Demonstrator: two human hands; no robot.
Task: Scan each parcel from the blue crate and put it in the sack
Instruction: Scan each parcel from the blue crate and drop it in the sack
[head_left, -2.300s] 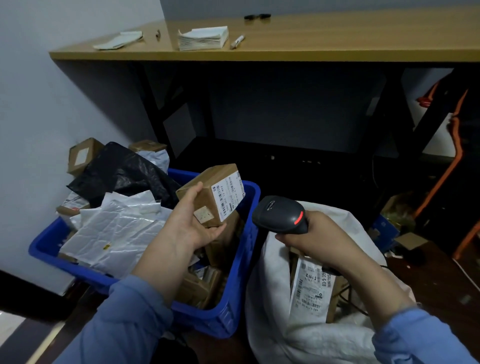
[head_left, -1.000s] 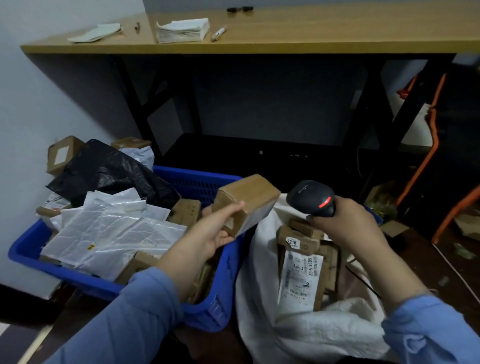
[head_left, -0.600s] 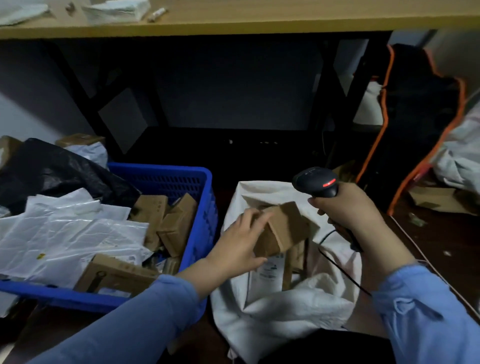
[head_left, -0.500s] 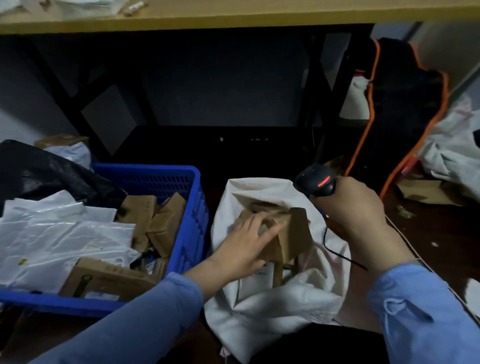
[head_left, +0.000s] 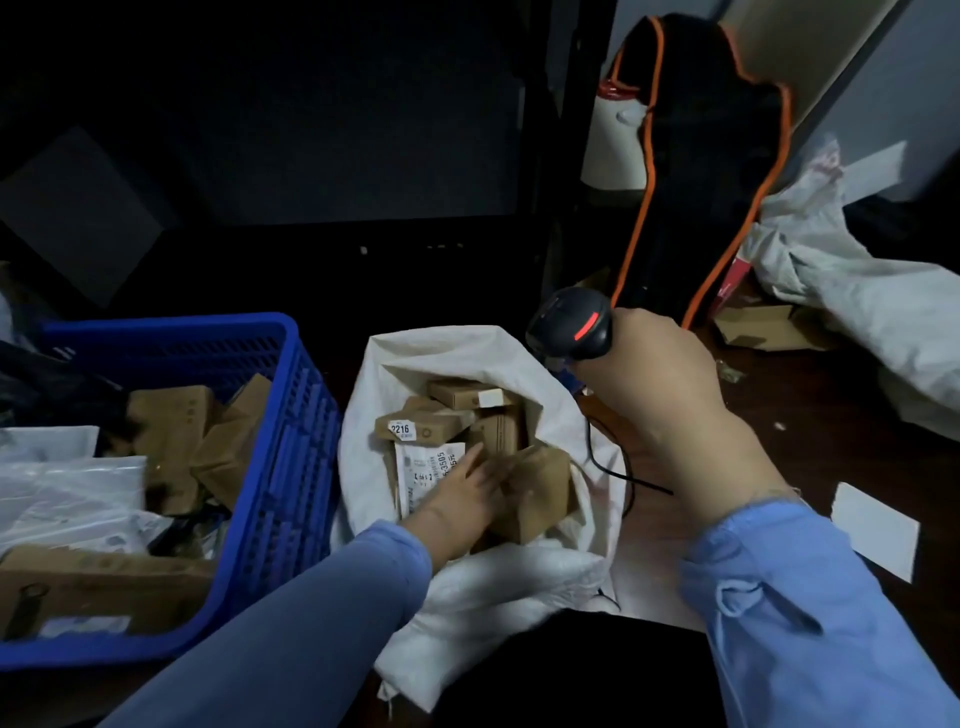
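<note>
My left hand (head_left: 462, 496) is down inside the open white sack (head_left: 467, 571) and holds a plain brown parcel (head_left: 543, 493), which lies tilted on the other parcels there. One of those carries a "2216" sticker (head_left: 401, 429); a white label sheet (head_left: 426, 473) lies beside my fingers. My right hand (head_left: 654, 379) grips the black scanner (head_left: 569, 332) above the sack's right rim; its red light is on and its cable hangs down. The blue crate (head_left: 280, 467) stands left of the sack with brown boxes (head_left: 171, 421) and white mailers (head_left: 67, 493) in it.
A black bag with orange piping (head_left: 701, 171) stands behind the scanner. Crumpled white sacking (head_left: 857, 291) and a flattened carton (head_left: 763, 327) lie at the right. A white paper sheet (head_left: 878, 530) lies on the dark floor by my right sleeve.
My left hand carried the brown parcel from over the crate rightward and down into the sack. My right hand with the scanner stayed above the sack's right side. The view swung right.
</note>
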